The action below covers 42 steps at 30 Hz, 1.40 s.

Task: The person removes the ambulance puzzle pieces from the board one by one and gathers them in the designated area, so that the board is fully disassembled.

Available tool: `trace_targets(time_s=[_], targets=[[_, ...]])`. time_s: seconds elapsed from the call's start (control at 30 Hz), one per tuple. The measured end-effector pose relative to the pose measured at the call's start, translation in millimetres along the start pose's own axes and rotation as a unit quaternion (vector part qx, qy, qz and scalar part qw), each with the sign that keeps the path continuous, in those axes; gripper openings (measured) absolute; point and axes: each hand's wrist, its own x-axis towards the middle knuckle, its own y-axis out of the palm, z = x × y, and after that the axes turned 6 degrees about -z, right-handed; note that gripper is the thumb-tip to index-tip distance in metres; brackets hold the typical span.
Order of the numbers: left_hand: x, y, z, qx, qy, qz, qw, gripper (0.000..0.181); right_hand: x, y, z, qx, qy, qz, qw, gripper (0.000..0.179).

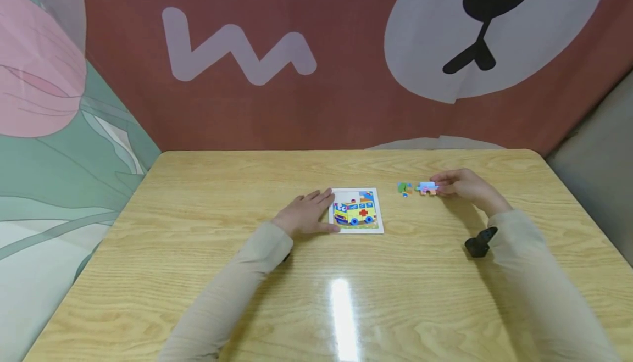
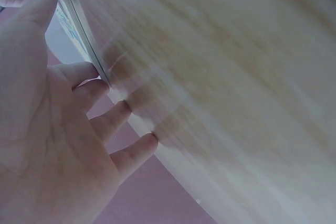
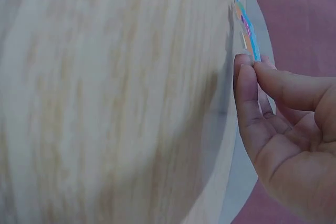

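Note:
A square jigsaw puzzle with a white frame [image 1: 379, 224] lies on the table, its picture a yellow ambulance; a white gap shows at its upper left. My left hand [image 1: 309, 213] rests at its left side, fingers spread straight, with thumb and fingertips on the frame's edge. My right hand [image 1: 465, 186] pinches a blue and pink puzzle piece [image 1: 427, 188] between thumb and fingers, right of the puzzle. The right wrist view shows that pinch [image 3: 251, 62] edge-on at the piece's end. Beside the held piece lie small green and orange puzzle pieces [image 1: 404, 187].
The wooden table [image 1: 198, 252] runs back to a brown wall hanging [image 1: 277, 115] with a cartoon bear face. A floral drape [image 1: 49, 159] hangs on the left. A black wrist device [image 1: 479, 243] sits at the right cuff.

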Motion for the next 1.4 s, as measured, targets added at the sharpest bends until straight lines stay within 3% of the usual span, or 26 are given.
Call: trace_targets(time_s=[0.37,0.8,0.93,1.07,1.2,1.4], targets=[[-0.2,-1.4,-0.5,0.001,0.000,0.001,1.0000,0.087,2.4,1.0,-0.5,0.037,0.010,0.004,0.9993,0.047],[0.2,-1.4,-0.7,0.000,-0.002,0.001,1.0000,0.088,3.4,0.3,0.8,0.042,0.019,0.004,0.9989,0.048],[0.6,-0.8,-0.3,-0.001,-0.004,0.003,1.0000,0.088,3.2,0.2,0.5,0.051,0.017,0.001,0.9986,0.050],[0.5,-0.2,0.1,0.000,-0.005,0.004,1.0000,0.088,3.4,-1.7,-4.0,0.076,-0.011,0.000,0.9971,0.048],[0.5,0.4,0.3,0.000,-0.004,0.002,1.0000,0.088,1.8,1.5,2.0,0.051,-0.038,-0.018,0.9978,0.048],[-0.1,0.1,-0.1,0.003,-0.001,0.001,1.0000,0.087,-0.8,21.2,31.8,-0.031,-0.052,-0.025,0.9979,0.049]])
